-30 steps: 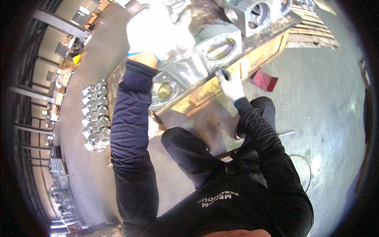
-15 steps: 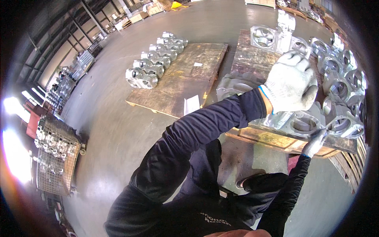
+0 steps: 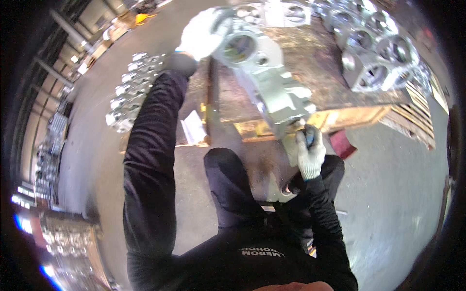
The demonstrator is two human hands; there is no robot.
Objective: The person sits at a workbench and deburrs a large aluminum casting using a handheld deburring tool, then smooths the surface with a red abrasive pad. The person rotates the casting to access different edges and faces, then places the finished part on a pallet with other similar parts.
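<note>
A large silvery metal casting (image 3: 272,82) with round bores lies slanted across the near left part of the wooden pallet top, its near end reaching the front edge. At its far left end, my left hand (image 3: 206,33), in a white knit glove, is closed on the rim; glare and blur soften the fingers. My right hand (image 3: 311,154), also gloved, is closed around a small tool with a dark blue handle (image 3: 309,136), just by the casting's near end. The tool's tip is too blurred to make out.
More castings (image 3: 376,53) stand grouped on the pallet's right, with others (image 3: 281,14) along its far side. A row of castings (image 3: 136,89) stands on the left beyond my left arm. White paper (image 3: 194,127) lies at a board's corner. Slatted wood (image 3: 412,114) juts out at right.
My view has swung to the right. My left hand now grips the casting's far left end, and my right hand has moved from castings at the right to this casting's near end.
</note>
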